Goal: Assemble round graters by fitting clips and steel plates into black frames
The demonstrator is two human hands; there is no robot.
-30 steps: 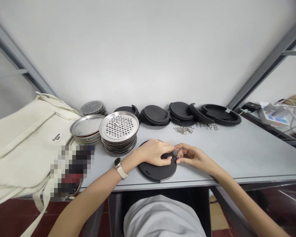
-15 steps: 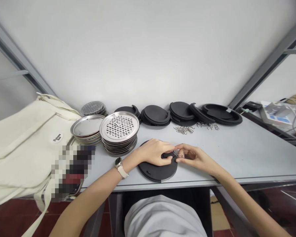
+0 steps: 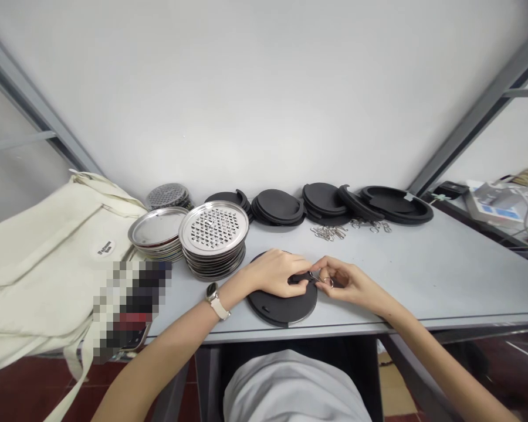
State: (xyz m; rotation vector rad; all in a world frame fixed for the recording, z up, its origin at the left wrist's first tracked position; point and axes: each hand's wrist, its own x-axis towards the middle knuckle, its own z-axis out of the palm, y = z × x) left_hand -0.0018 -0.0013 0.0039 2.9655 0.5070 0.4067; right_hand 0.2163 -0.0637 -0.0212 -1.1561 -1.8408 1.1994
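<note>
Head view, black disc: it (image 3: pixel 286 309) lies flat on the grey table (image 3: pixel 413 264) near its front edge, under the left hand (image 3: pixel 275 274).
Left hand: spread over the upper part of the disc, thumb and forefinger a little apart at the tips, near the disc's right side; whether they clamp anything cannot be told, as the hand hides much of that spot.
Right hand: just beside the disc's right edge (image 3: pixel 349 284), thumb and forefinger drawn together on a thin metal clip (image 3: pixel 315 276), a ring part showing inside the curl of the fingers.
Metal clip: its far end meets the disc between the hands; it looks partway through being fitted, but whether it is hooked in is too small to tell.
Loose clips: a small heap (image 3: pixel 329 232) lies in front of the black stacks, unattached, with a few more (image 3: pixel 374 225) to its right; they suggest that more such pieces remain to be fitted.
Black stacks: round black pieces (image 3: pixel 276 204) stand in piles along the wall, with larger black rims (image 3: pixel 421 212) at the right end; whether any is finished cannot be told.
Metal plates: a perforated pile (image 3: pixel 213 228), a plain-topped pile (image 3: pixel 158 225) and a farther grey pile (image 3: pixel 168 194) stand to the left, apart from both hands.
</note>
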